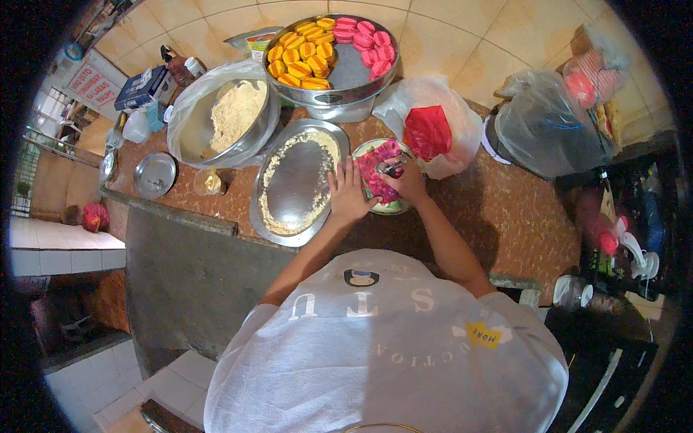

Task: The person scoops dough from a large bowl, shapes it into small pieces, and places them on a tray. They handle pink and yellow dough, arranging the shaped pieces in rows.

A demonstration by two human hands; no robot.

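Note:
My right hand (410, 183) grips a small metal utensil (387, 166) over a patterned plate (399, 207). Bright pink crumbly food (385, 189) covers much of that plate; my fingers hide part of the utensil, so its exact kind is unclear. Flat beside the plate, my left hand (348, 194) spreads its fingers, with the thumb at the plate's left rim and nothing held. Its fingers lie over the right edge of an oval steel tray (295, 178), which has pale crumbs around its inside.
Behind, a round steel pan (349, 67) holds yellow-orange and pink oval pieces. A plastic-lined bowl (184, 124) of pale crumbly powder (238, 113) stands left. Right are a plastic bag (457, 154) with red wrapping (427, 132) and a large clear bag (547, 130). Tiled wall (444, 46) backs the counter.

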